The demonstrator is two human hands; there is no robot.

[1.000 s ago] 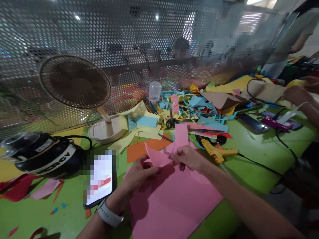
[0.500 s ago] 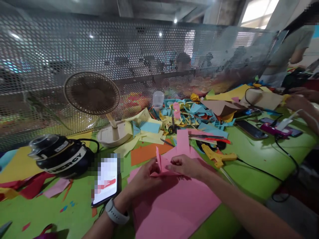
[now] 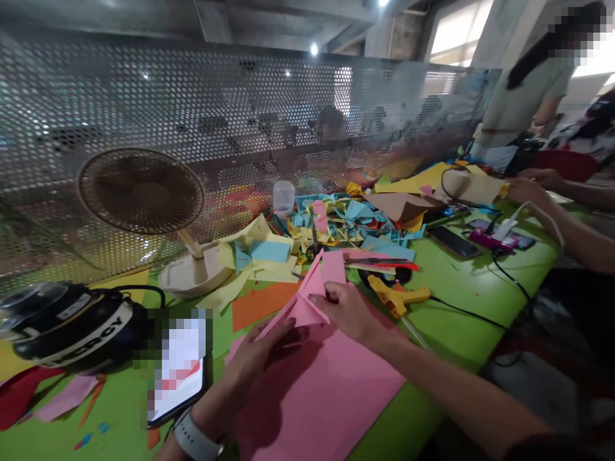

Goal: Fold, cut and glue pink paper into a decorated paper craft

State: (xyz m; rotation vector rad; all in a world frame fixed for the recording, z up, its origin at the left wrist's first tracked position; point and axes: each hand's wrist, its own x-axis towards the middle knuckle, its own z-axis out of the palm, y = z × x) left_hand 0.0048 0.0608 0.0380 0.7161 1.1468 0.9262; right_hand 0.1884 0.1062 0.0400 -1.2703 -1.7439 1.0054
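Note:
A folded piece of pink paper (image 3: 307,310) is held up between my two hands, above large pink sheets (image 3: 327,390) on the green table. My left hand (image 3: 269,346), with a white watch on its wrist, grips the piece's lower left side. On its right side, my right hand (image 3: 343,307) pinches the paper between thumb and curled fingers. A narrow pink strip (image 3: 333,264) lies just beyond. To the right rests a yellow glue gun (image 3: 398,296); a lit phone (image 3: 180,368) lies left of my left hand.
A small fan (image 3: 144,192) and a black round device (image 3: 72,326) stand at the left. Paper scraps fill a blue basket (image 3: 413,235) at the back. Further right are a dark phone (image 3: 454,241), a purple power strip (image 3: 494,240) and another person's hands (image 3: 535,189).
The view has turned right, so things sit further left. The pink piece, upright before, now leans and is opened wider, with a long pointed flap. My left fingers are more spread along it.

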